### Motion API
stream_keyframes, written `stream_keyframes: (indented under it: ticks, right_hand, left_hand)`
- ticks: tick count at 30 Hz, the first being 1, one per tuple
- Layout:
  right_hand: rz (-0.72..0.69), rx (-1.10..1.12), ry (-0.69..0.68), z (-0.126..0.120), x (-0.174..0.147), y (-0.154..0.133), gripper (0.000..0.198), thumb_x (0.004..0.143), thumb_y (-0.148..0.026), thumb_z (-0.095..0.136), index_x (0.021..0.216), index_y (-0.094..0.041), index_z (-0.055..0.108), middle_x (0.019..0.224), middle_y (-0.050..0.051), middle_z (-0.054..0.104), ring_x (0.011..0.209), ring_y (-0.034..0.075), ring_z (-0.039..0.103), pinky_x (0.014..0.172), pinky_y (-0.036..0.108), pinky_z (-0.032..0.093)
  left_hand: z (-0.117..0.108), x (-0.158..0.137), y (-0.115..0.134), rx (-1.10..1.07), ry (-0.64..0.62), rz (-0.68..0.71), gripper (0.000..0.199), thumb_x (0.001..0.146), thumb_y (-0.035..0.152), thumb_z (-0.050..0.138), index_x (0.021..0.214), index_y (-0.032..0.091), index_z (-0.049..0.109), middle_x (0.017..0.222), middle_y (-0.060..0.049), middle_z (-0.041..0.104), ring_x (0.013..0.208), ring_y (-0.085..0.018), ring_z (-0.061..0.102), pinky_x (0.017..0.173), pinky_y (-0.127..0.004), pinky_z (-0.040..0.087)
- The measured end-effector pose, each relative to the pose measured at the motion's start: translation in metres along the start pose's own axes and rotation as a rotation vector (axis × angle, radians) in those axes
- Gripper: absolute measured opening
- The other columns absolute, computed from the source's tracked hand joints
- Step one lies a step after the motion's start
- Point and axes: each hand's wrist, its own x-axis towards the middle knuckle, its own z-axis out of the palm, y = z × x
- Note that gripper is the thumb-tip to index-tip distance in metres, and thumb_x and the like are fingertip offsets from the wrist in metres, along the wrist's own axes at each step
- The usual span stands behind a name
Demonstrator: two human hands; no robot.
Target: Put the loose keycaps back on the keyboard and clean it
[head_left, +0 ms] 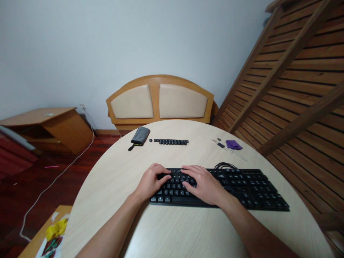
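Observation:
A black keyboard (233, 182) lies across the near part of the round table, with the tops of its keys facing up. Over its left end, my left hand (153, 181) has thumb and forefinger tips drawn close together at the upper keys; whatever is between them is too small to make out. My right hand (204, 182) rests on the middle keys, thumb and fingers apart, covering part of the keyboard. Loose black keycaps (173, 142) are lined up in two rows farther back. One single keycap (151, 140) lies at their left end.
On the pale table (113, 186) there is a grey pouch (141, 135) at the back left. Thin tools (220, 145) and a purple cloth (233, 144) lie at the back right. A coiled black cable (225, 165) sits behind the keyboard. Beyond the table stands a padded headboard (157, 80).

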Motion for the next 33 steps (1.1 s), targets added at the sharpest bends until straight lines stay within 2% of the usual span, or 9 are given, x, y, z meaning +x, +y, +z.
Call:
stream_keyframes:
  ticks: [24,33]
  right_hand:
    - [-0.015,0.006,0.019,0.001,0.000,0.001,0.035,0.091,-0.032,0.063,0.124,-0.025,0.068,0.132,0.007,0.067,0.121,0.027,0.061,0.105,0.048,0.047]
    - [-0.024,0.002,0.024,0.004,-0.001,0.005,0.036,0.091,-0.034,0.063,0.126,-0.026,0.067,0.133,0.007,0.066,0.122,0.027,0.060,0.106,0.049,0.046]
  left_hand:
    - [-0.006,-0.001,0.013,0.205,-0.047,0.129,0.018,0.096,0.025,0.057,0.100,0.021,0.074,0.099,-0.006,0.073,0.096,-0.022,0.063,0.089,-0.040,0.053]
    - [-0.005,-0.003,0.012,0.175,-0.047,0.081,0.018,0.096,0.025,0.056,0.101,0.021,0.074,0.101,-0.006,0.072,0.100,-0.022,0.063,0.092,-0.039,0.051]
